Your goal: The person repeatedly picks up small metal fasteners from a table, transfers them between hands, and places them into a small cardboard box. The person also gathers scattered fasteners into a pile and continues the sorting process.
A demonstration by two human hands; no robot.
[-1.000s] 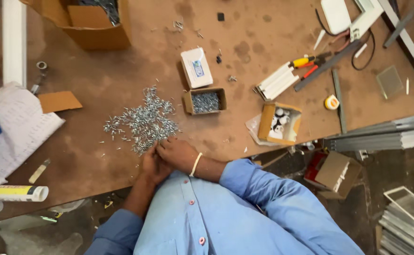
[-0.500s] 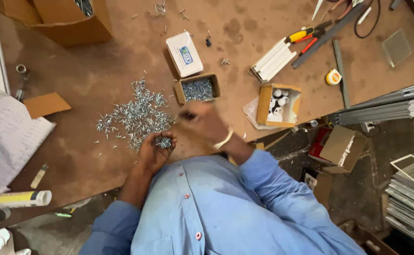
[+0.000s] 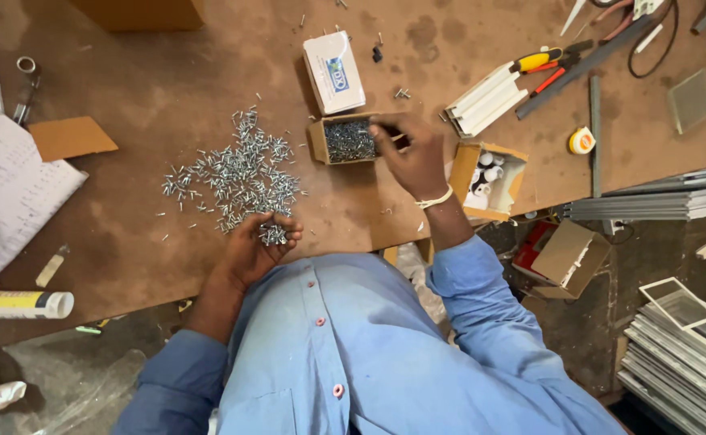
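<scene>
Head view looks down on the right hand (image 3: 414, 157), fingers pressed together over the right edge of a small open cardboard box (image 3: 349, 139) full of silver screws; whether it pinches any cannot be told. Left of that box, the left hand (image 3: 258, 246) lies palm up, cupped around a small bunch of screws (image 3: 273, 235), at the near edge of a loose screw pile (image 3: 236, 173) on the brown tabletop (image 3: 167, 89). Just behind the box lies a closed white box (image 3: 333, 72). Right of it, past the right hand, an open carton (image 3: 488, 179) holds small white parts. Farther right behind lie white strips (image 3: 486, 101) and yellow-handled pliers (image 3: 542, 60).
</scene>
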